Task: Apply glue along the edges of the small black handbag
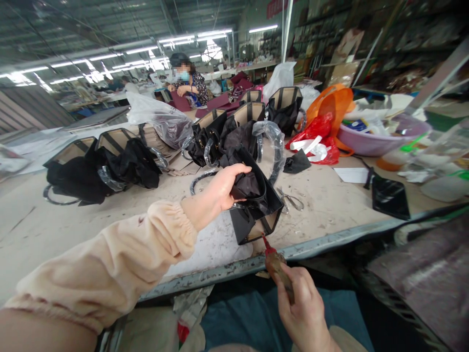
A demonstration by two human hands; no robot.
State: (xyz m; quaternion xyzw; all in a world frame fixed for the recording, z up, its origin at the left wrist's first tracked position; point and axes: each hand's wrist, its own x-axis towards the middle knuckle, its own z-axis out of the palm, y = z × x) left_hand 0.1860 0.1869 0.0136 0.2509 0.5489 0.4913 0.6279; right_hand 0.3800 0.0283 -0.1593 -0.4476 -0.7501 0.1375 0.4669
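My left hand, in a cream sleeve, grips the dark lining of a black handbag lying tilted at the table's front edge. The bag's tan inside faces me at its lower end. Wrapped in clear plastic, a curved handle rises behind it. My right hand is closed around a brown, stained glue bottle with a red nozzle. The nozzle's tip is at the bag's lower edge; whether it touches I cannot tell. A pair of scissors lies just right of the bag.
Several more black bags stand on the worktable to the left and behind. On the right are a purple basin, an orange bag, a black flat piece and plastic bottles. A masked person works across the table.
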